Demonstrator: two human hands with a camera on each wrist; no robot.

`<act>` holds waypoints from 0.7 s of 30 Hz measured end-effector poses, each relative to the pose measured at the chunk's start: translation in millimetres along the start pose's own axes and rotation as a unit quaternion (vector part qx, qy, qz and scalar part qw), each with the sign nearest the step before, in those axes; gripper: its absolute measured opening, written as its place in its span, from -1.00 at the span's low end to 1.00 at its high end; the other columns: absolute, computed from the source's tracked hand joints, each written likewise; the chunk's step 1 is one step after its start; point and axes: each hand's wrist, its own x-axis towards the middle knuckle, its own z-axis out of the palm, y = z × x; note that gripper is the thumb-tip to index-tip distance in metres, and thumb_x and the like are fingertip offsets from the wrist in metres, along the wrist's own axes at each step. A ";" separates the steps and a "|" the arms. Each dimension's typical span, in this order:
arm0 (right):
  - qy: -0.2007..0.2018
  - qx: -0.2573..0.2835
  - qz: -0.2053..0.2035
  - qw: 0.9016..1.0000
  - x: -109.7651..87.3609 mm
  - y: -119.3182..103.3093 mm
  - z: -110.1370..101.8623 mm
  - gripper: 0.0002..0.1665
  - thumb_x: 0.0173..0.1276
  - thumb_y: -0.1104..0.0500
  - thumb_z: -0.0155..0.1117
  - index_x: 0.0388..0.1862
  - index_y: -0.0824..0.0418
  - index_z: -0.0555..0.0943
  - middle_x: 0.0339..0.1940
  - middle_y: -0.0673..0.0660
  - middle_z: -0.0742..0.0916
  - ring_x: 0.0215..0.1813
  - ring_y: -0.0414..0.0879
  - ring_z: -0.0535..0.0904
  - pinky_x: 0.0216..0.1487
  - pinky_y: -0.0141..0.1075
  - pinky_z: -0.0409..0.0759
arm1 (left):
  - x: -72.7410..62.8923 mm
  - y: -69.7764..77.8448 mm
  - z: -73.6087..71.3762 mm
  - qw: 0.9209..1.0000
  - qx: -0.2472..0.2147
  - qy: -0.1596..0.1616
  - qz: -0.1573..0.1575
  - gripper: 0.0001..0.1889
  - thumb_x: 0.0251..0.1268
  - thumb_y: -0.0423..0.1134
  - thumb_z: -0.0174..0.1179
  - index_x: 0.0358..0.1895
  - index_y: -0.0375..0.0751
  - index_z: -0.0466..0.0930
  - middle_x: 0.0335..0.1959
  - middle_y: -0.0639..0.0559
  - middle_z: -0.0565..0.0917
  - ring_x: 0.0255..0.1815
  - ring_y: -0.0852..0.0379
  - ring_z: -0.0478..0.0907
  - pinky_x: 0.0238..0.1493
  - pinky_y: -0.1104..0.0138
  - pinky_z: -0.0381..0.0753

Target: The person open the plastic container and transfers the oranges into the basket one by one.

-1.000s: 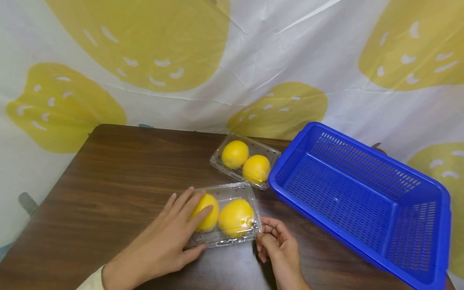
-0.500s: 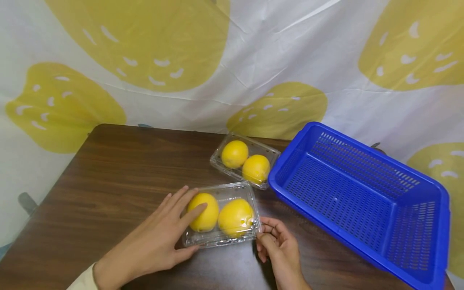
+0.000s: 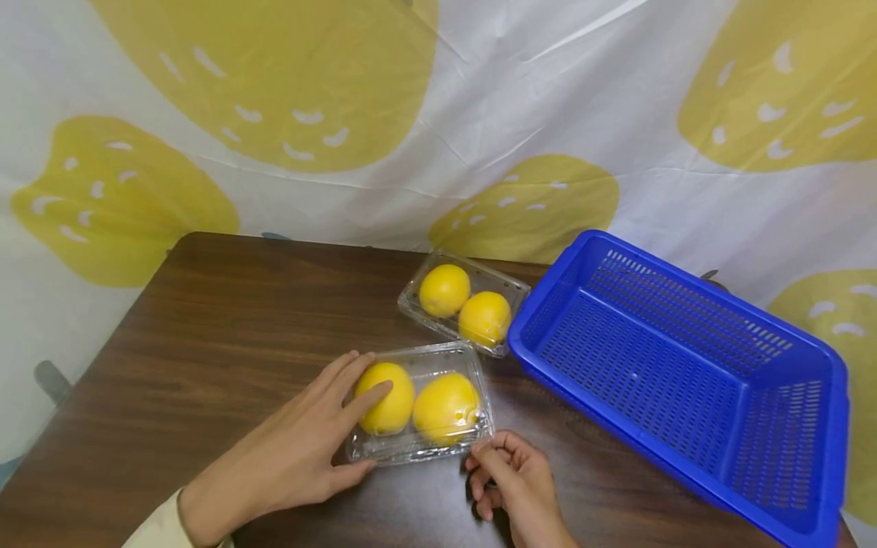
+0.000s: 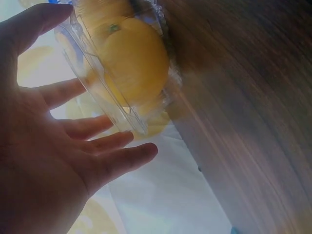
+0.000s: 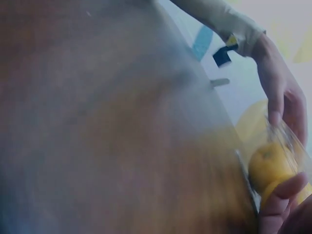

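A clear plastic box (image 3: 428, 354) with two lemons (image 3: 445, 407) lies on the brown table (image 3: 226, 320) in front of me. My left hand (image 3: 342, 418) rests flat on its left end, straight fingers over the left lemon (image 3: 393, 407). The left wrist view has the same open palm (image 4: 53, 161) against the box (image 4: 122, 63). My right hand (image 3: 503, 472) has curled fingers pinching the box's front right edge. In the blurred right wrist view, a fingertip (image 5: 275, 207) of that hand touches the box (image 5: 268, 165).
A second clear box (image 3: 510, 288) holding two lemons (image 3: 444, 291) sits farther back. A big blue slotted basket (image 3: 524, 335) stands at the right, close to both boxes. A white cloth with yellow shapes (image 3: 479, 99) hangs behind the table.
My left hand has slid back a little to the left across the lid. My right hand has moved left and nearer along the box's front edge. The box has shifted slightly.
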 end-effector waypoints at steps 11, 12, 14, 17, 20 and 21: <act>-0.123 0.007 0.080 0.989 -2.7 7.9 19.6 -0.57 0.63 0.15 0.35 0.07 0.59 0.68 -0.14 0.23 0.88 -0.49 -0.17 0.74 -0.57 -0.37 0.73 | -0.4 -0.5 1.7 1.000 -0.010 -0.004 -0.015 -0.08 0.28 0.15 0.57 0.64 -0.09 0.43 0.79 -0.21 0.13 0.76 -0.29 0.12 0.44 -0.23 0.63; -0.129 0.010 0.083 0.988 -2.6 8.8 22.1 -0.57 0.63 0.16 0.34 0.08 0.59 0.68 -0.12 0.24 0.88 -0.48 -0.16 0.75 -0.57 -0.38 0.73 | -0.5 -0.6 1.9 1.000 -0.013 -0.003 -0.015 -0.08 0.28 0.14 0.57 0.64 -0.09 0.43 0.79 -0.20 0.13 0.76 -0.29 0.12 0.43 -0.22 0.64; -0.141 0.016 0.089 0.986 -2.3 11.3 27.1 -0.58 0.63 0.18 0.33 0.11 0.59 0.69 -0.09 0.25 0.88 -0.48 -0.16 0.76 -0.57 -0.38 0.73 | -0.7 -0.7 2.5 1.000 -0.020 0.001 -0.015 -0.08 0.27 0.11 0.59 0.64 -0.09 0.43 0.79 -0.19 0.11 0.76 -0.30 0.12 0.42 -0.21 0.66; -0.150 0.027 0.102 0.983 -1.9 14.5 35.0 -0.59 0.63 0.19 0.32 0.14 0.57 0.69 -0.08 0.25 0.89 -0.49 -0.17 0.77 -0.57 -0.40 0.72 | -1.5 -0.8 4.0 0.999 -0.037 0.005 -0.016 -0.08 0.26 0.06 0.61 0.65 -0.08 0.41 0.80 -0.17 0.09 0.77 -0.31 0.10 0.39 -0.20 0.68; -0.152 0.036 0.114 0.981 -2.5 16.1 42.5 -0.57 0.63 0.17 0.33 0.15 0.57 0.70 -0.10 0.24 0.89 -0.50 -0.19 0.76 -0.59 -0.42 0.71 | -2.9 -0.6 6.3 0.998 -0.060 0.008 -0.020 -0.07 0.27 0.00 0.61 0.67 -0.06 0.39 0.81 -0.17 0.06 0.78 -0.31 0.06 0.37 -0.21 0.69; -0.152 0.038 0.115 0.981 -2.9 16.4 44.8 -0.57 0.63 0.16 0.33 0.14 0.57 0.70 -0.10 0.24 0.89 -0.51 -0.19 0.76 -0.59 -0.42 0.71 | -3.4 -0.5 7.1 0.997 -0.069 0.010 -0.021 -0.07 0.26 -0.02 0.61 0.67 -0.06 0.39 0.81 -0.17 0.06 0.78 -0.31 0.04 0.38 -0.21 0.68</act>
